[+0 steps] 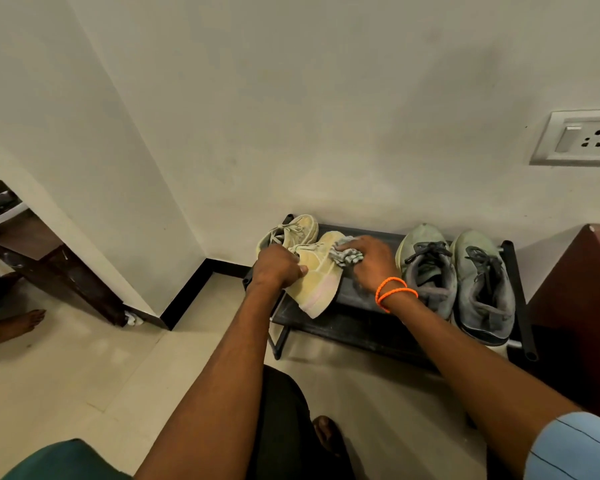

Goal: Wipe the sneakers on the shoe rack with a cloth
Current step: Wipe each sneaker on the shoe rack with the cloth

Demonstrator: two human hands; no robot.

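Shoe rack (361, 327) sits low against the wall, in the corner. On it, right of your hands: a pair of grey-green sneakers (458, 282), side by side, toes to the wall. A second yellow sneaker (297, 230) lies at the rack's left rear, behind your left hand. Dark red cabinet (575, 313) stands just right of the rack; wall socket (577, 138) is above it. Dark wooden furniture leg (70, 271) stands well left of the rack, with another person's bare foot (18, 323) beside it.

Your left hand (278, 266) grips the yellow sneaker (314, 282) at its collar, fingers curled round it, shoe tilted over the rack's left end. Your right hand (369, 261) presses a bunched grey cloth (345, 256) on the shoe's toe end, fingers curled over it; orange bands (394, 292) on that wrist.

The sneaker's collar and most of the cloth are hidden under your hands.
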